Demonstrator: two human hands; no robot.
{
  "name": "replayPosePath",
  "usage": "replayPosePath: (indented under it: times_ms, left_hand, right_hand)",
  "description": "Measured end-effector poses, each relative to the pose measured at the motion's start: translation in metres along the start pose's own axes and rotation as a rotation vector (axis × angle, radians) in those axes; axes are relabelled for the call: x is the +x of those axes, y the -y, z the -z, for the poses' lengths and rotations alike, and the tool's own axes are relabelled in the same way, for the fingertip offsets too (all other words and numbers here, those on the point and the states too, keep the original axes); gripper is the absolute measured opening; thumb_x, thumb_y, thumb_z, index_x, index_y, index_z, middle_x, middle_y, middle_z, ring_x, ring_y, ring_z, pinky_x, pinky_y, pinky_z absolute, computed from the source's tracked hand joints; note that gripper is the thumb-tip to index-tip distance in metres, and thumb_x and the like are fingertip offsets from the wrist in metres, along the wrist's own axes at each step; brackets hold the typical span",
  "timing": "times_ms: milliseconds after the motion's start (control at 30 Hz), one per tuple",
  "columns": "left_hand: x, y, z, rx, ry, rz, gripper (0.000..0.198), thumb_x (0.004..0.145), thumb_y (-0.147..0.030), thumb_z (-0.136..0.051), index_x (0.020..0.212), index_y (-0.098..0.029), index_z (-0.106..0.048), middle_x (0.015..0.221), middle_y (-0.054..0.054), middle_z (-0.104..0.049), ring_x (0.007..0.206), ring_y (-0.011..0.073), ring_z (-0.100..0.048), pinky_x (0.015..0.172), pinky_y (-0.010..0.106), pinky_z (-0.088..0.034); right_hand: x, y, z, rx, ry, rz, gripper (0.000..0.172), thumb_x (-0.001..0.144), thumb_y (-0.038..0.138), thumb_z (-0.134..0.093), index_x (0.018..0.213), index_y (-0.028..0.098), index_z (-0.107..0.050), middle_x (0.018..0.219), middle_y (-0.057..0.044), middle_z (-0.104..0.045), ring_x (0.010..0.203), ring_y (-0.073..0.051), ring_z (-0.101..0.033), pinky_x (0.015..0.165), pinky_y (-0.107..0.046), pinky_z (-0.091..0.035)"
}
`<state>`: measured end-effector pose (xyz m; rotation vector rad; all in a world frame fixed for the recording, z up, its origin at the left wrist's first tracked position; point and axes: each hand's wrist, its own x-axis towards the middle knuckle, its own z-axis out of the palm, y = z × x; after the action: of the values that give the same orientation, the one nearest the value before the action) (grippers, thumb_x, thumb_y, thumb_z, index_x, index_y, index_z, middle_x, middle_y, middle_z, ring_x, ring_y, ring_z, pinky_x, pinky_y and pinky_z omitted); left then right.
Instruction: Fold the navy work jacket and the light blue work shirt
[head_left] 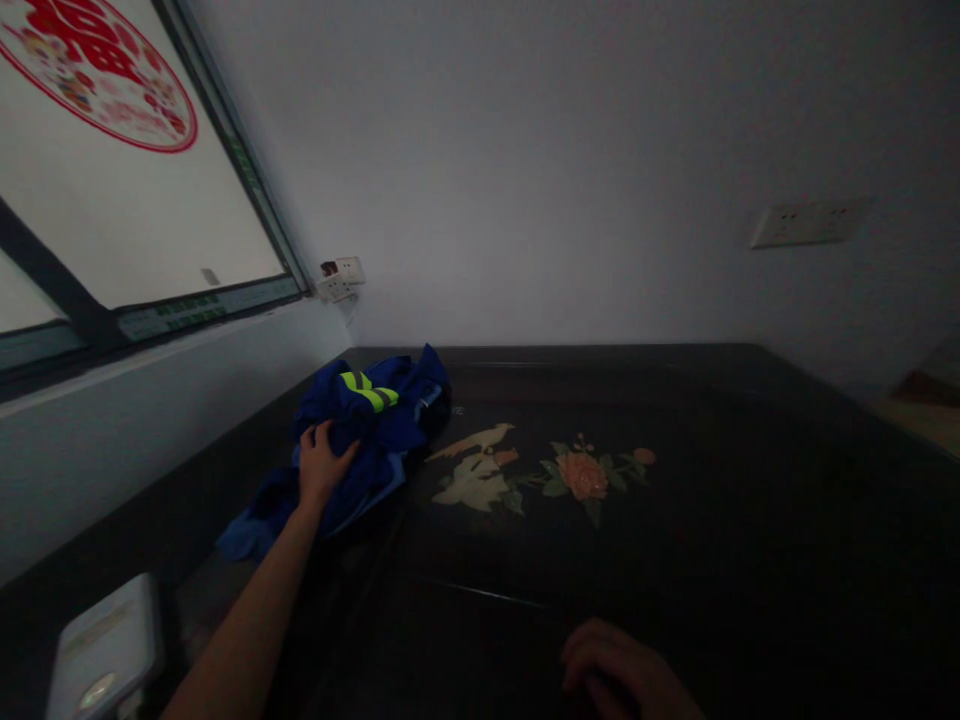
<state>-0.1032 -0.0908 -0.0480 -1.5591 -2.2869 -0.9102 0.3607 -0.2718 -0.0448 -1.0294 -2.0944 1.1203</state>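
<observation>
A crumpled blue work garment point(390, 430) with yellow-green and grey reflective strips lies in a heap at the far left of a dark tabletop point(525, 560). My left hand point(324, 465) reaches out to its near side, fingers bent into the cloth and thumb set apart to the right, gripping a fold. Lighter blue parts of the garment show at its lower edges. Low in the view, my right hand point(619, 665) is close to the table's near part, its fingers curled together. It is dim there, and no object shows in that hand.
A white device point(109, 650) with a round button stands at the lower left. The tabletop carries an inlaid bird-and-flower picture point(581, 475). Behind are a wall with sockets point(810, 222) and, left, a window with a red round sticker point(112, 75).
</observation>
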Motion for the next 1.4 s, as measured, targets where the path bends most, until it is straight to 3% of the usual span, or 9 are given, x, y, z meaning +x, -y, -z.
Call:
replayPosePath:
  times_ms: [200,433,800,933,1033,1100,1233,1400]
  left_hand:
    - [-0.002,0.003,0.012,0.036,0.013,0.048,0.054,0.077,-0.05,-0.053,0.116,-0.013,-0.05,0.118,0.018,-0.047,0.107,0.0352,-0.054,0.091,0.045,-0.046]
    - [-0.006,0.013,0.016,0.045,0.089,-0.015,0.042,0.076,-0.044,-0.051,0.107,-0.016,-0.052,0.112,0.015,-0.051,0.101,0.0331,-0.056,0.084,0.042,-0.05]
    - [-0.037,-0.019,0.014,0.045,0.104,-0.121,0.032,0.073,-0.028,-0.052,0.102,-0.016,-0.053,0.116,0.016,-0.049,0.1,0.0308,-0.057,0.085,0.039,-0.05]
    - [-0.045,-0.021,0.017,0.139,0.023,-0.279,0.029,0.073,-0.022,-0.053,0.101,-0.017,-0.053,0.118,0.015,-0.05,0.106,0.0322,-0.054,0.089,0.045,-0.048]
    - [-0.049,-0.025,0.024,0.164,-0.012,-0.426,0.02,0.074,-0.02,-0.054,0.094,-0.02,-0.056,0.117,0.012,-0.051,0.114,0.0325,-0.049,0.103,0.053,-0.034]
    - [-0.053,-0.032,0.028,0.169,-0.018,-0.55,0.016,0.075,-0.017,-0.053,0.09,-0.019,-0.057,0.117,0.013,-0.05,0.115,0.0312,-0.048,0.106,0.052,-0.031]
    - [-0.068,-0.055,0.026,0.197,0.096,-0.723,0.019,0.074,-0.021,-0.058,0.093,-0.019,-0.059,0.112,0.012,-0.051,0.108,0.0303,-0.05,0.103,0.048,-0.037]
    - [-0.078,-0.069,0.017,0.156,0.241,-0.729,0.041,0.073,-0.05,-0.064,0.099,-0.019,-0.062,0.102,0.011,-0.055,0.103,0.0325,-0.052,0.103,0.057,-0.032]
  right_hand:
    - [-0.002,0.003,-0.001,-0.013,-0.021,-0.017,0.021,0.086,0.018,-0.041,0.079,0.021,-0.061,0.089,-0.007,-0.065,0.083,-0.017,-0.063,0.075,-0.03,-0.05]
    - [-0.004,0.009,-0.003,-0.064,-0.007,-0.076,0.022,0.085,0.013,-0.04,0.082,0.02,-0.061,0.09,-0.006,-0.065,0.086,-0.018,-0.061,0.078,-0.032,-0.048]
    - [-0.006,0.015,-0.001,-0.075,0.006,-0.11,0.023,0.087,0.015,-0.04,0.082,0.021,-0.062,0.092,-0.005,-0.065,0.09,-0.018,-0.06,0.082,-0.032,-0.046]
    - [-0.005,0.013,0.0,-0.083,0.022,-0.1,0.023,0.087,0.013,-0.04,0.083,0.02,-0.061,0.093,-0.005,-0.065,0.09,-0.018,-0.06,0.081,-0.032,-0.046]
    - [-0.005,0.009,-0.001,-0.095,0.031,-0.088,0.023,0.086,0.011,-0.04,0.085,0.02,-0.061,0.094,-0.006,-0.065,0.09,-0.018,-0.06,0.082,-0.032,-0.046]
    - [-0.005,0.006,-0.002,-0.104,0.043,-0.079,0.023,0.085,0.01,-0.04,0.086,0.019,-0.061,0.095,-0.006,-0.065,0.09,-0.017,-0.06,0.082,-0.031,-0.046]
    - [-0.006,0.003,-0.004,-0.091,0.047,-0.061,0.023,0.086,0.009,-0.04,0.086,0.019,-0.061,0.095,-0.006,-0.064,0.091,-0.017,-0.06,0.082,-0.031,-0.046]
    - [-0.007,0.004,-0.005,-0.081,0.033,-0.081,0.022,0.087,0.01,-0.041,0.087,0.021,-0.06,0.097,-0.004,-0.064,0.093,-0.017,-0.06,0.084,-0.031,-0.045]
